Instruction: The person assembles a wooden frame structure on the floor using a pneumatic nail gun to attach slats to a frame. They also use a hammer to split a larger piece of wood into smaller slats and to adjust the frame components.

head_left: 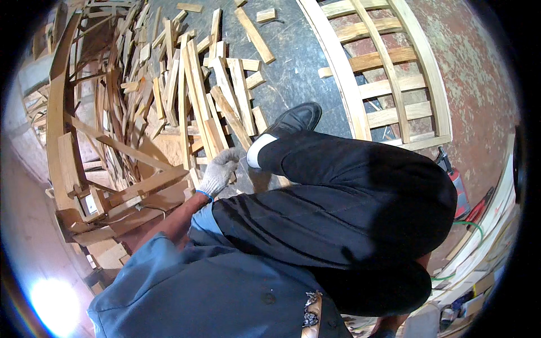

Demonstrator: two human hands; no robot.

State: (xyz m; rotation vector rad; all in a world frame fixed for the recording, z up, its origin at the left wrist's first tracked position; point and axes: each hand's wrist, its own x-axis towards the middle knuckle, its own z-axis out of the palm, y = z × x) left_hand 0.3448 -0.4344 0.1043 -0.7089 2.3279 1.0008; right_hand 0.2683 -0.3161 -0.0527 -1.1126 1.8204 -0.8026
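My left hand point(220, 169), in a pale knitted glove with a blue cuff edge, reaches down beside my knee to the near end of a pile of wooden strips point(194, 96). Its fingers look curled. Whatever they may hold is hidden. Just beyond the hand lies a short wooden strip point(212, 135), and a longer, darker one point(231, 117) slants past it toward my black shoe point(301, 116). My right hand does not show.
A slatted wooden frame point(360, 115) lies on the floor at the far right. To the left, a wooden rack point(59, 107) holds many thin offcuts. A red tool point(460, 194) and a green cord point(480, 230) lie right of my knee.
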